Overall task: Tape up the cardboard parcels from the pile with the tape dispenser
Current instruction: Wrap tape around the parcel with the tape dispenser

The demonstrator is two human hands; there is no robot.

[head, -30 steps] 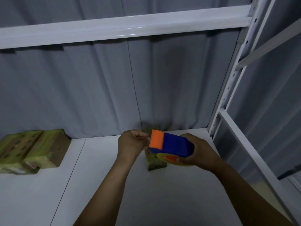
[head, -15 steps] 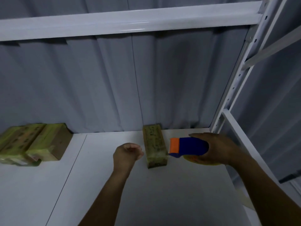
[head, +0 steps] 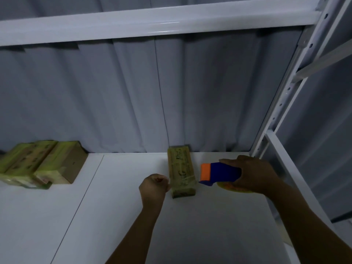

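Parcel lengthwise on the white shelf, dispenser aimed at its side

We are looking at a white shelf board (head: 190, 225) backed by a grey pleated sheet (head: 133, 101). A white beam (head: 152, 21) runs overhead and a perforated white upright (head: 285, 88) stands at the right. The parcel (head: 182, 172) lies flat near the back, its long axis running away from us toward the sheet. Our right hand (head: 255, 176) grips the tape dispenser (head: 219, 174) just right of the parcel. The dispenser's long axis runs crosswise and its orange end points left at the parcel's side. Our left hand (head: 154, 185) is curled into a fist just beside the parcel's left edge; we cannot tell whether it pinches anything. The pile of parcels (head: 38, 164) sits well apart at the far left.
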